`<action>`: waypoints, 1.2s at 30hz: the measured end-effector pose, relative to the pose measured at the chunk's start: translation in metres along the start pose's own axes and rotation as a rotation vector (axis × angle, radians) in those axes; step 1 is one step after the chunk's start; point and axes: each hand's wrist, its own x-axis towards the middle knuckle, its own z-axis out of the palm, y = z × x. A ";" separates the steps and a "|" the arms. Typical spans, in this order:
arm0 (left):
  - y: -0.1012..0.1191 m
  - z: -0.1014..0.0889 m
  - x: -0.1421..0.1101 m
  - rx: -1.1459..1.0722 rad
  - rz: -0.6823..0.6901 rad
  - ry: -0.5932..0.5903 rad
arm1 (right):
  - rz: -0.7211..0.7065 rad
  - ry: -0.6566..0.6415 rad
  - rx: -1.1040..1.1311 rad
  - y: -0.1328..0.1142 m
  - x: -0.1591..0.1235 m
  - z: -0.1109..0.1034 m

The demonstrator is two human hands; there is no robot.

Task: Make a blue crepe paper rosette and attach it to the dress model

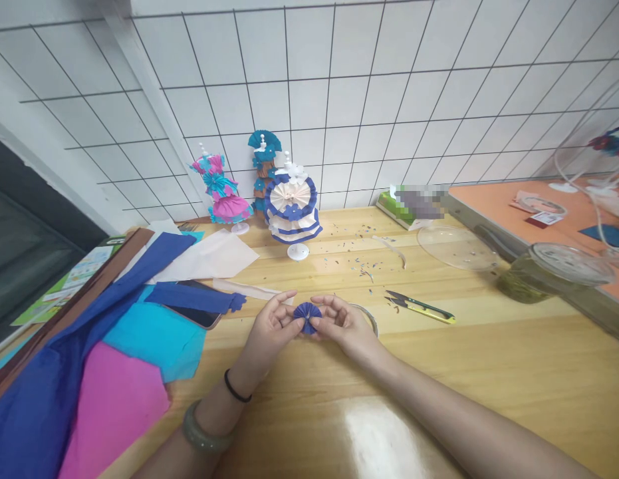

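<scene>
A small pleated blue paper rosette (308, 313) is pinched between my two hands above the wooden table. My left hand (274, 326) grips its left edge with thumb and fingers. On the opposite edge, my right hand (346, 324) pinches it the same way. Partly hidden behind my right hand lies a round roll, perhaps tape (371, 318). Yellow-and-black thread snips (421, 307) rest to the right of that. Just left of my hands are a blue paper strip with a scalloped end (194, 297) and a narrow white paper strip (249, 290).
Crepe paper sheets in blue (34, 392), turquoise (154, 339) and pink (114, 412) cover the left side, partly over a phone (209, 322). Three paper-dressed mini mannequins (292, 199) stand at the back. Paper scraps (362, 263), a clear lid (456, 248) and a jar (526, 283) lie rightward.
</scene>
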 end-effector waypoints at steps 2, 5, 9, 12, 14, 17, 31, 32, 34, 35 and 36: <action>0.000 0.000 0.000 -0.002 -0.001 0.002 | -0.006 -0.017 -0.020 0.000 0.000 0.000; 0.000 -0.002 0.001 -0.037 0.014 -0.004 | -0.011 -0.064 -0.022 -0.002 -0.001 -0.001; -0.001 -0.004 0.000 -0.144 0.008 0.011 | -0.009 -0.090 -0.005 -0.004 -0.002 -0.001; 0.000 -0.003 0.000 -0.195 -0.009 0.037 | -0.027 -0.081 -0.011 -0.003 -0.002 -0.001; 0.000 -0.003 0.000 -0.206 -0.015 0.040 | -0.039 -0.073 -0.014 -0.002 -0.002 -0.002; 0.000 -0.002 0.000 -0.189 -0.014 0.038 | -0.031 -0.075 0.001 -0.001 -0.001 -0.002; -0.005 -0.004 0.001 -0.160 -0.020 0.022 | 0.016 -0.107 0.071 0.003 -0.001 -0.002; -0.005 -0.004 0.001 -0.167 -0.026 0.022 | 0.017 -0.108 0.071 0.003 -0.001 -0.002; -0.005 -0.003 0.001 -0.182 -0.038 0.024 | 0.018 -0.110 0.068 0.003 -0.002 -0.002; -0.005 -0.003 0.001 -0.188 -0.043 0.026 | 0.018 -0.112 0.066 0.003 -0.002 -0.002; -0.005 -0.004 0.001 -0.191 -0.045 0.027 | 0.019 -0.117 0.063 0.004 -0.002 -0.002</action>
